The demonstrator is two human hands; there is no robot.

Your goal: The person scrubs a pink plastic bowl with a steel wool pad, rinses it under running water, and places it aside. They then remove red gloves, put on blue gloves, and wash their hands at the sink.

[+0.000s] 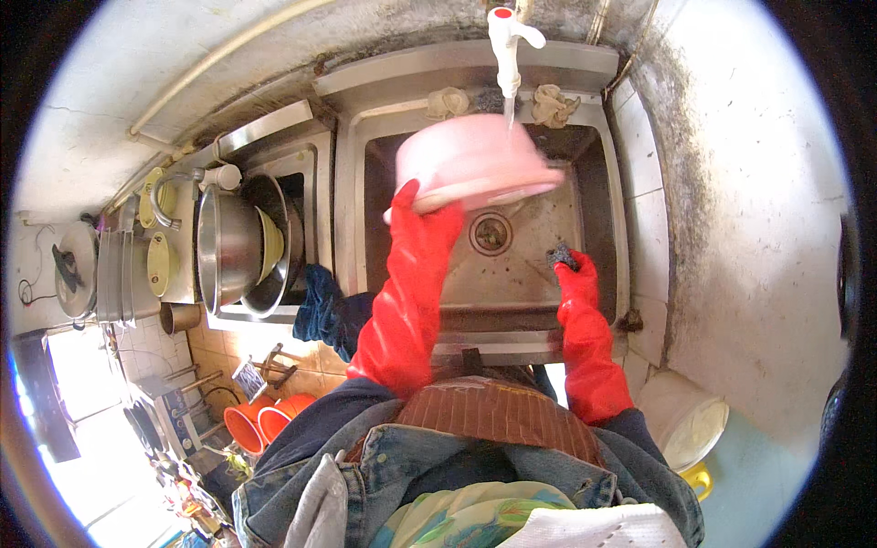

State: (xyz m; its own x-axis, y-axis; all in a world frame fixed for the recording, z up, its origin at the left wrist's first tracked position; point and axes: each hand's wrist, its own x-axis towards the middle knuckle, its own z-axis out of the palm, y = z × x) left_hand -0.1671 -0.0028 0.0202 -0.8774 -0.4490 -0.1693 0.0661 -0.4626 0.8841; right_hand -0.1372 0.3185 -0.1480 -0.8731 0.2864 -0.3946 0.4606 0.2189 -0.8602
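Observation:
My left hand (pixel 428 219), in a long red rubber glove, grips the rim of a pink basin (pixel 473 161). The basin is tilted on its side over the stainless steel sink (pixel 527 288), its underside towards the back wall, and is slightly blurred. Water runs from a white plastic tap (pixel 507 55) onto it. Lower right, my right hand (pixel 579 274), gloved in red too, pinches a dark grey scouring pad (pixel 562 256) above the sink floor. Between the hands the round drain (pixel 490 233) shows, with bits of debris in it.
Crumpled beige cloths (pixel 553 106) and another dark scourer (pixel 490 100) lie on the sink's back ledge. To the left, large steel bowls (pixel 229 250) stand over a second basin, near a dark blue cloth (pixel 318 305). Orange buckets (pixel 246 425) are at lower left, a white bucket (pixel 692 425) at lower right.

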